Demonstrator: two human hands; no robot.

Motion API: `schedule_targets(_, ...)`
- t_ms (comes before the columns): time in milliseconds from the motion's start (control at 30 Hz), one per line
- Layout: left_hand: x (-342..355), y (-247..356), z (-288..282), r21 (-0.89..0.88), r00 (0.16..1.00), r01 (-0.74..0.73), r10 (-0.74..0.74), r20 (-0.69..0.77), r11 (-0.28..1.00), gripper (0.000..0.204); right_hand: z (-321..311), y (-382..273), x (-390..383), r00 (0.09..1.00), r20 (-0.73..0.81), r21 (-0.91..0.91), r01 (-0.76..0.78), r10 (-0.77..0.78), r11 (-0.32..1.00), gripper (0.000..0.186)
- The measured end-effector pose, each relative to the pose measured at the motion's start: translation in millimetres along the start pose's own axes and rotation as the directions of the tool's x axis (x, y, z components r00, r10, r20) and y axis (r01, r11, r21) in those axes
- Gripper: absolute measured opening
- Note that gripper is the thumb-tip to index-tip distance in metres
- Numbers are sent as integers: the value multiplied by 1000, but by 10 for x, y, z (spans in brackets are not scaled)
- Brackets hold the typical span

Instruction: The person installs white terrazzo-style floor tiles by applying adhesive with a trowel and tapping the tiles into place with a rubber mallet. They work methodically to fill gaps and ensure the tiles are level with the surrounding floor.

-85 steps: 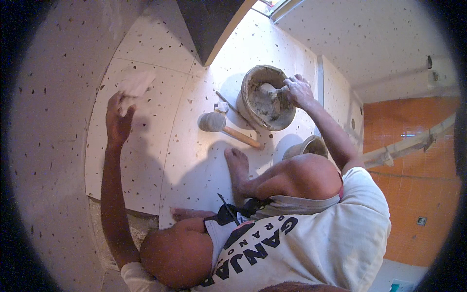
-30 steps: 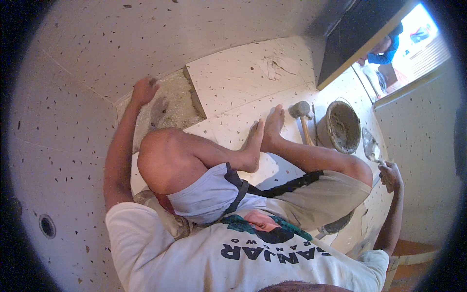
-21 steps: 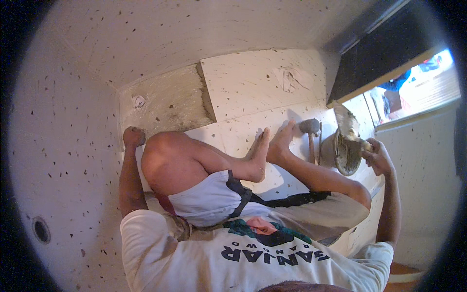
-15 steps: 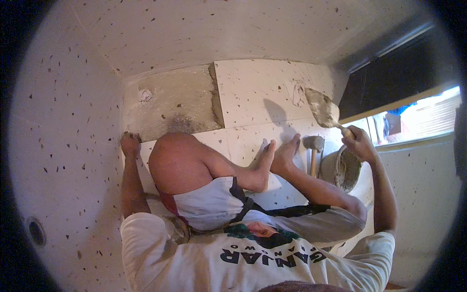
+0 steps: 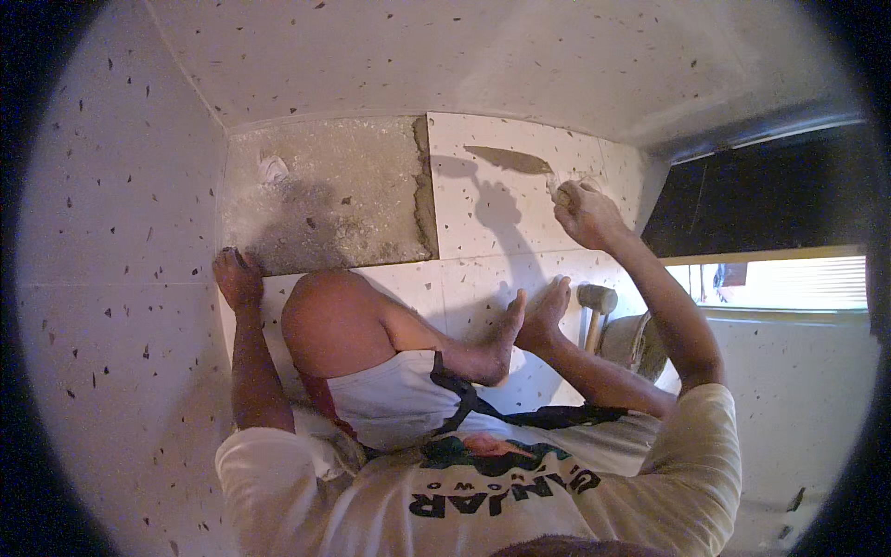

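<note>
My right hand (image 5: 590, 215) grips the handle of a trowel (image 5: 506, 161) above the white floor tiles. Its grey-brown blade points left and appears nearly edge-on. The handle is mostly hidden in my fingers. At the far left, my left hand (image 5: 238, 277) leans on the floor beside the wall with curled fingers, and I see no object in it. Right of and beyond that hand is a rough grey, untiled patch (image 5: 371, 200). A laid white tile (image 5: 473, 218) borders it on the right, with a dark ragged mortar strip along the joint.
A mallet (image 5: 597, 298) with a wooden handle stands by my right foot. Beside it, a bucket (image 5: 639, 345) is partly hidden by my right forearm. A small whitish lump (image 5: 274, 169) lies on the rough patch. Speckled walls (image 5: 121, 204) enclose the corner; a low opening (image 5: 780, 283) is at right.
My right hand has carried the trowel away from beside the bucket, left and farther out over the tiles. Its blade has swung round to point left. My left hand stays by the wall.
</note>
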State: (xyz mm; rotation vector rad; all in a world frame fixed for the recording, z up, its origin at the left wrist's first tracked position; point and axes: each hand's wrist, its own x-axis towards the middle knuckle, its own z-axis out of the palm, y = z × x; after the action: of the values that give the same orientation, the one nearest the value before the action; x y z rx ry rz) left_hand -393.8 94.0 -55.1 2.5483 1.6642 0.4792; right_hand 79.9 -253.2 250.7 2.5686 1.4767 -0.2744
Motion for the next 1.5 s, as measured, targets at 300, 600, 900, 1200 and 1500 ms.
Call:
schedule_targets(300, -12, -45, 128, 11, 993, 87, -86, -76, 996, 44, 269, -452, 1385, 986, 157, -220, -21, 56, 975, 37)
schedule_targets(600, -42, -109, 194, 37, 998, 39, -38, -50, 999, 44, 469, -737, 2142, 987, 137, -385, 129, -81, 914, 24)
schedule_targets(900, -20, -55, 126, -37, 996, 70, -72, -55, 997, 39, 415, -908, 2305, 984, 154, -363, 136, -85, 922, 15)
schedule_targets(1200, 17, -14, 82, 9, 998, 68, -68, -8, 998, 42, 102, -915, 2168, 987, 158, -454, 104, -35, 885, 20)
schedule_targets(1500, -11, -73, 171, -35, 994, 61, -64, -92, 998, 44, 298, -1012, 2046, 981, 192, -407, 109, -31, 907, 19)
